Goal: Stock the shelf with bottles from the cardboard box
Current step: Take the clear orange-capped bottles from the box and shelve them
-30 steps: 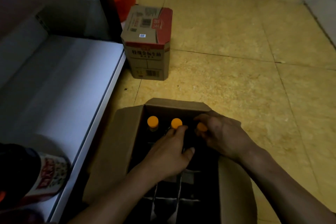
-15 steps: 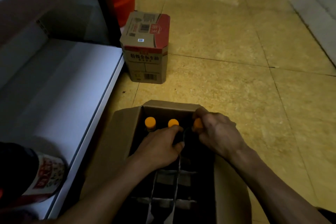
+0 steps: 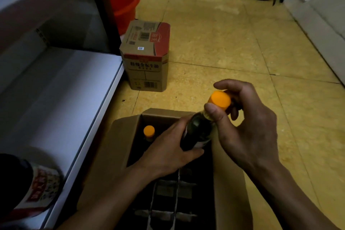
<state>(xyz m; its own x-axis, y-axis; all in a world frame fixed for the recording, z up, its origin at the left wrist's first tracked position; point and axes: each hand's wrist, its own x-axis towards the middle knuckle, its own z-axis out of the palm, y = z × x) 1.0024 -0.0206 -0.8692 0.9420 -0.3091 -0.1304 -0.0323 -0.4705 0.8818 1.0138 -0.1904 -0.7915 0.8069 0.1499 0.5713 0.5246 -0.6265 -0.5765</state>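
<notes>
You held the dark glass bottle with the orange cap (image 3: 200, 132) tilted above the open brown cardboard box (image 3: 119, 147) at the bottom centre of the frame, with its cap leaning right. Your left hand (image 3: 168, 153) had its fingers curled round the bottle's body. Your right hand (image 3: 248, 127) pinched the neck just under the cap. A second orange-capped bottle (image 3: 149, 132) stood in the box's far left compartment. The white shelf board (image 3: 65, 99) ran down the left side, with a dark labelled bottle (image 3: 31, 183) on it at lower left. A closed printed carton (image 3: 147, 56) stood above the box.
</notes>
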